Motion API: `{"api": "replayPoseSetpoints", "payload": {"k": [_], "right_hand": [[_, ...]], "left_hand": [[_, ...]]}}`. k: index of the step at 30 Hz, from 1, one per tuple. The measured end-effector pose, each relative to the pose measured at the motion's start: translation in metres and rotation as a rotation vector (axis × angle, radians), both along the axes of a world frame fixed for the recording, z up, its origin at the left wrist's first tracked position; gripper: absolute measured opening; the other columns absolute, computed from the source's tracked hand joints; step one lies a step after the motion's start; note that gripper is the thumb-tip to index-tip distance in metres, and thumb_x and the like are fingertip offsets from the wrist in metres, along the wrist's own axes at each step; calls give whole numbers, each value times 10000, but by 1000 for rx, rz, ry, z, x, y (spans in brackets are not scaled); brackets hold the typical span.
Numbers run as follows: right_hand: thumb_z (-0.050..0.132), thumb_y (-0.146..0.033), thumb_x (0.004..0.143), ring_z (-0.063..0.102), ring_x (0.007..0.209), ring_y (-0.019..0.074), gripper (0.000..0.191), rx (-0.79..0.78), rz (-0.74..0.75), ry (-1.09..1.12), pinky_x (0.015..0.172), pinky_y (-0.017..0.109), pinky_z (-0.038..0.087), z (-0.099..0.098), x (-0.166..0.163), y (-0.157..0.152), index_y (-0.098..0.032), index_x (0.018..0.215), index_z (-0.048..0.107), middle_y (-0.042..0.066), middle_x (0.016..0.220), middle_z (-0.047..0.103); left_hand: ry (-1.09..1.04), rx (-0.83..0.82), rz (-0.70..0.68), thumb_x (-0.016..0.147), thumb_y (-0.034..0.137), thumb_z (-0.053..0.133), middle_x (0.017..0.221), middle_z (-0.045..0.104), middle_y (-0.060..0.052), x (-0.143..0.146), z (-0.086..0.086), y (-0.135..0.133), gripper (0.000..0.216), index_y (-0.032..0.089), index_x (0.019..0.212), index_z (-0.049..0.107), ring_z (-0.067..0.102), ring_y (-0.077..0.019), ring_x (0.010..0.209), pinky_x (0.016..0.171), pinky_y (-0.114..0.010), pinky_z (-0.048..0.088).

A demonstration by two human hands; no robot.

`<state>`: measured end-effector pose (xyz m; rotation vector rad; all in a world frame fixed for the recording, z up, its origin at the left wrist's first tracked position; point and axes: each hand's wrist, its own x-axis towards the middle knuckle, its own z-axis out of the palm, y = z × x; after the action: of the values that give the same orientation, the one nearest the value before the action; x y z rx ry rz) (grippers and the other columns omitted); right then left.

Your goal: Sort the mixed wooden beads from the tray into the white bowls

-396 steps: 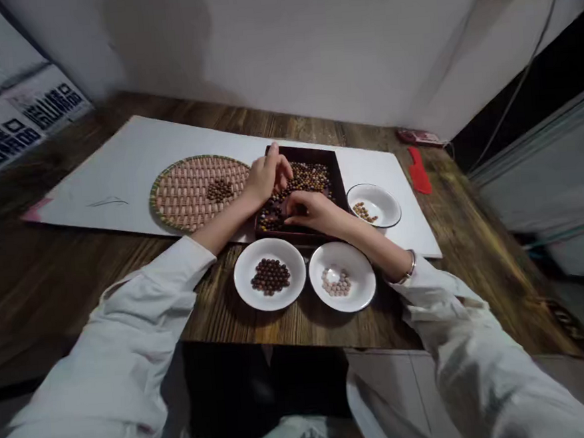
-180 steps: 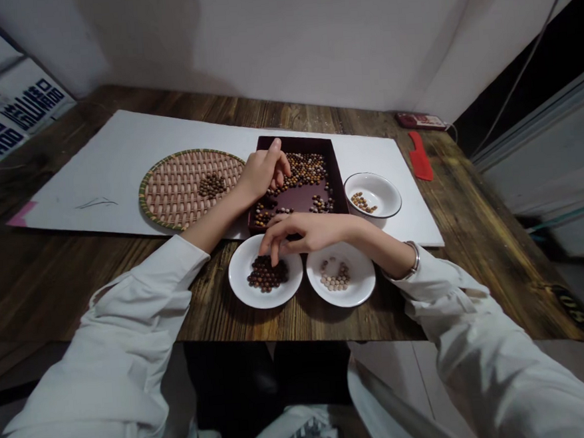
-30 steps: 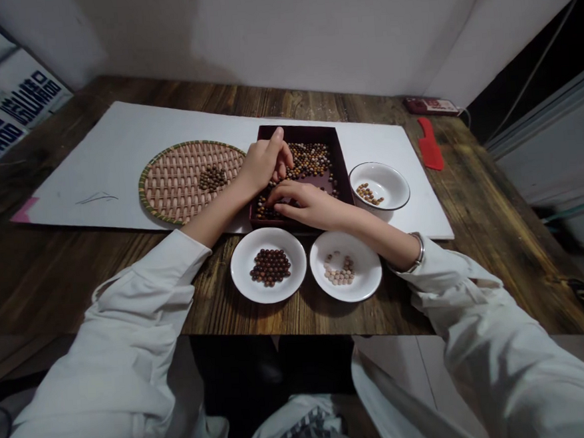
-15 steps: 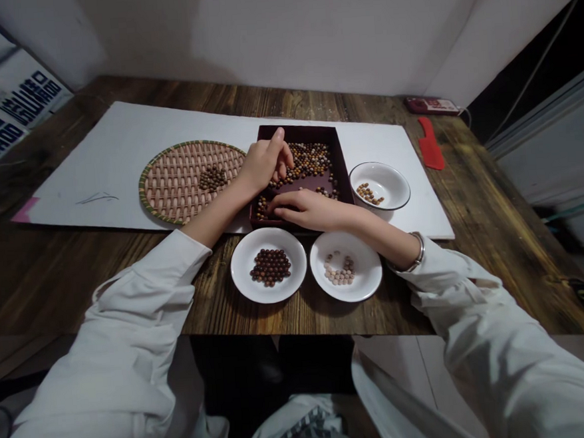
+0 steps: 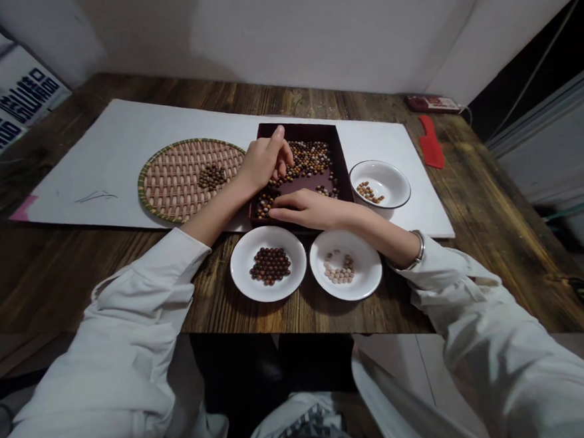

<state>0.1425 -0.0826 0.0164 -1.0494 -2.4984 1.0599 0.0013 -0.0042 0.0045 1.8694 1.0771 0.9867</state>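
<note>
The right hand (image 5: 304,208) is bent low over loose beads (image 5: 312,156) in the dark box (image 5: 341,169); whether one is pinched cannot be told. The left hand (image 5: 268,160) is loosely curled above, its hold unclear. Light, hard and easily rolled, the beads are probably best pinched across their sides. The box is flanked by a woven mat (image 5: 169,181) and a white bowl (image 5: 394,185); some beads are hidden by the hands.

Through my remote feed I see loose, off-white cloth sleeves (image 5: 121,344) with deep creases, a rounded silver metal bangle (image 5: 421,251) at the right wrist, a whitish shirt front (image 5: 286,416) with a dark print, and what looks like black legwear (image 5: 240,373).
</note>
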Motion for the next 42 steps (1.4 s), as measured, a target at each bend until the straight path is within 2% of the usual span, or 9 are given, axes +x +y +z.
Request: {"api": "replayPoseSetpoints", "payload": {"k": [7,12,18,22,32,37,42], "right_hand": [[454,-406,1016,582,802,157,404,-31,-66,-51,772,273,390,4,-1,-2,-98,1047,713,83,952,705],[450,-442,1008,565,781,152,432,-40,-70,-14,760,274,379,0,-1,0,-100,973,711,67,890,688],[419,-594,973,547,766,158,560,-121,-53,52,739,289,371,-3,0,2,-106,923,689,63,854,659],[408,-605,973,541,762,156,574,-129,-42,67,740,291,369,-4,0,3,-104,923,685,63,847,652],[427,-434,1023,538,749,143,430,10,-34,14,735,274,363,-1,-1,-1,-111,890,678,47,816,659],[465,-342,1022,557,793,150,336,91,-92,-12,762,272,374,-3,-3,-1,-102,910,672,82,903,674],[468,-342,1015,569,781,149,325,50,-65,-22,751,265,383,-2,-2,0,-105,958,684,77,910,690]], "left_hand": [[-16,-18,-9,974,699,173,452,551,-17,-1,0,0,773,174,627,623,480,-72,387,420,-180,370],[-25,-30,-9,961,719,178,455,546,-18,-1,-1,0,772,179,610,605,481,-74,393,420,-179,367],[-19,-28,-2,963,714,193,448,547,-20,0,1,-2,760,185,631,625,483,-78,393,419,-181,369],[-16,-24,1,968,707,204,446,557,-20,0,2,-2,758,177,669,656,492,-79,390,414,-181,374],[-7,-18,9,976,694,201,444,548,-18,1,3,-3,756,175,613,615,479,-73,384,427,-184,379],[-12,-22,7,973,698,204,452,542,-19,1,3,-3,752,180,588,590,485,-74,393,431,-186,374],[-11,-25,11,968,707,200,443,534,-18,1,3,-3,760,179,583,588,479,-74,390,425,-185,371]]}}
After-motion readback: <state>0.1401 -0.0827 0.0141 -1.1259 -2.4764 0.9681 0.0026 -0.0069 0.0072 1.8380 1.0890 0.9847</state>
